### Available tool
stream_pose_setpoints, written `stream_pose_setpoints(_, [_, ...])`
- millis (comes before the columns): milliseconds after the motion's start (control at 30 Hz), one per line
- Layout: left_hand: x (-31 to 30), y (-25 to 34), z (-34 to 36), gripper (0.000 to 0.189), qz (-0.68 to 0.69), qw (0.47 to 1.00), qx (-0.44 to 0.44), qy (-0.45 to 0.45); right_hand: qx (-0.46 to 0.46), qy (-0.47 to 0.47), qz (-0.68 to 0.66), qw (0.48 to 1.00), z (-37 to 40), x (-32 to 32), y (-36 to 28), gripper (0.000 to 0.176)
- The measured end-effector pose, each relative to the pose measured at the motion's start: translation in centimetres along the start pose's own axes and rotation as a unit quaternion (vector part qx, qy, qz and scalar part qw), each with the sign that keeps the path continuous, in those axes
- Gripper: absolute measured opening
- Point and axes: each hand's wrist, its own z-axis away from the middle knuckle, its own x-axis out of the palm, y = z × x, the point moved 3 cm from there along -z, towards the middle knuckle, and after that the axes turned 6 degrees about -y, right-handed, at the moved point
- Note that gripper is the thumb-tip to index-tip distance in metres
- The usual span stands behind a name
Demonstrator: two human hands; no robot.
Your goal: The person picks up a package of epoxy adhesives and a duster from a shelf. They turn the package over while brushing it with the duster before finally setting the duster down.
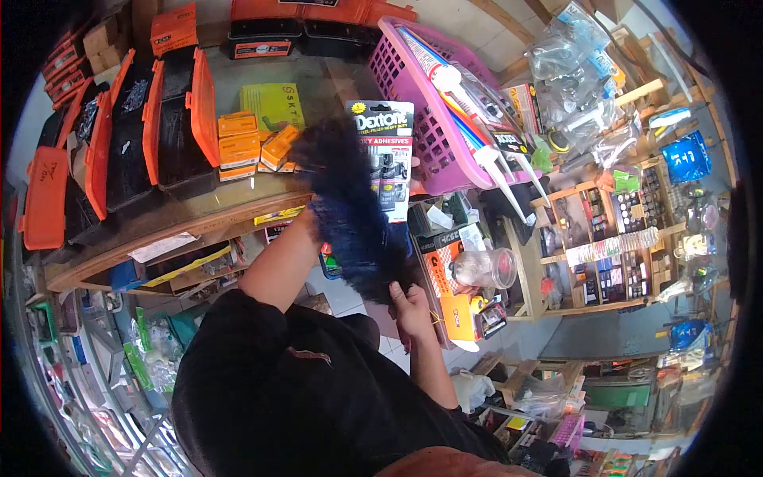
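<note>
A dark, fluffy duster [350, 207] stretches diagonally across the middle of the view, blurred in places. My right hand [410, 310] is closed at its lower end, thumb uppermost. Behind the duster, a white and red Dextone epoxy adhesive pack [395, 143] stands upright, its left side partly covered. My left forearm reaches up behind the duster, which hides most of my left hand [415, 163]; fingertips show at the pack's right edge, holding it.
Orange-lidded black boxes [179, 119] line the shelf [191, 211] at the left, beside small orange boxes [238, 143]. A pink basket [425, 135] with tubes stands right of the pack. Lower right are a clear jar [502, 269] and an orange box [458, 316].
</note>
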Motion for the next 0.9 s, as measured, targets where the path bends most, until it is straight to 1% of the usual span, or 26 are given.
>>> stream_pose_setpoints(67, [1.3,0.1,0.5,0.070,0.044,0.988,0.080,-0.122,0.043,0.054,-0.061,0.996,0.4,0.0,-1.4,0.037])
stream_pose_setpoints(100, [-2.5,-0.2,0.4,0.069,0.059,0.995,0.065,0.047,0.012,0.056,-0.198,0.979,-0.4,-0.1,-0.2,0.038])
stream_pose_setpoints(133, [-2.5,-0.1,0.2,0.070,0.152,0.979,0.065,-0.120,0.016,0.049,-0.194,0.980,-0.4,-0.1,-0.4,0.038])
stream_pose_setpoints(200, [-3.0,-0.3,0.2,0.073,0.231,0.949,0.069,-0.205,0.042,-0.033,-0.149,0.987,-0.4,-0.2,-1.0,0.037])
stream_pose_setpoints(233, [1.2,0.4,0.7,0.076,0.096,0.992,0.070,-0.032,0.074,-0.039,-0.051,0.995,-0.1,-0.6,-0.8,0.035])
stream_pose_setpoints(267, [-0.8,-0.7,0.6,0.079,0.112,0.993,0.034,-0.032,0.075,-0.040,-0.051,0.995,-0.1,-0.4,-0.6,0.035])
stream_pose_setpoints(333, [0.0,-0.1,0.5,0.080,0.113,0.990,0.025,-0.082,0.015,0.042,-0.074,0.996,-0.5,-0.5,-0.1,0.035])
stream_pose_setpoints(367, [-2.5,-0.4,0.3,0.079,0.196,0.974,0.050,-0.098,0.017,0.041,-0.074,0.996,-0.7,-0.7,0.3,0.035])
stream_pose_setpoints(400, [-2.5,0.1,0.2,0.079,0.277,0.951,0.076,-0.113,0.005,0.014,-0.188,0.982,-0.9,-0.8,0.4,0.034])
stream_pose_setpoints(433, [-2.6,-0.1,0.4,0.077,0.325,0.940,0.074,-0.079,-0.007,-0.012,-0.300,0.954,-0.9,-0.8,0.4,0.033])
stream_pose_setpoints(467, [-2.5,-0.3,0.4,0.077,0.325,0.939,0.074,-0.077,-0.006,-0.013,-0.300,0.954,-0.7,-0.7,0.4,0.033])
stream_pose_setpoints(500, [-1.9,-0.4,0.3,0.076,0.215,0.974,0.046,-0.055,0.009,-0.013,-0.190,0.982,-0.2,-0.4,-0.5,0.033])
stream_pose_setpoints(533, [-0.3,-0.1,0.3,0.075,0.102,0.994,0.016,-0.032,0.024,-0.012,-0.079,0.997,0.3,0.0,-1.3,0.032])
stream_pose_setpoints(567, [1.8,0.0,0.8,0.075,0.098,0.994,0.034,-0.030,0.028,-0.014,-0.043,0.999,0.8,0.2,-1.9,0.031])
stream_pose_setpoints(600, [-0.1,-0.3,0.4,0.073,0.043,0.997,0.039,-0.060,0.028,-0.014,-0.043,0.999,0.5,0.1,-1.4,0.031])
stream_pose_setpoints(633, [-1.6,-0.1,0.5,0.072,0.065,0.996,0.062,-0.013,0.019,-0.003,-0.146,0.989,-0.1,0.0,-0.4,0.030])
stream_pose_setpoints(667, [-3.1,-0.1,0.6,0.071,0.087,0.992,0.086,0.034,0.009,0.008,-0.246,0.969,-0.4,-0.1,0.2,0.030])
stream_pose_setpoints(700, [-2.8,-0.1,0.5,0.071,0.065,0.993,0.091,0.026,0.010,0.006,-0.244,0.970,-0.4,-0.1,0.1,0.030])
stream_pose_setpoints(733, [-2.5,-0.2,0.5,0.072,0.077,0.990,0.093,0.067,0.020,-0.012,-0.198,0.980,-0.4,0.1,-0.1,0.030])
stream_pose_setpoints(800, [-2.0,-0.1,0.3,0.073,0.067,0.992,0.097,0.051,0.036,-0.045,-0.106,0.993,-0.2,0.3,-0.8,0.032])
stream_pose_setpoints(833, [-0.6,-0.8,0.3,0.075,0.068,0.996,0.030,-0.058,0.028,-0.054,-0.021,0.998,0.3,0.3,-1.8,0.034])
stream_pose_setpoints(867, [-0.3,-0.6,0.6,0.072,0.070,0.997,0.030,-0.032,0.027,-0.052,-0.021,0.998,0.2,0.3,-1.8,0.034])
stream_pose_setpoints(900, [0.7,-0.2,0.7,0.071,0.082,0.993,0.045,-0.066,0.054,-0.018,-0.049,0.997,0.1,0.2,-1.5,0.034])
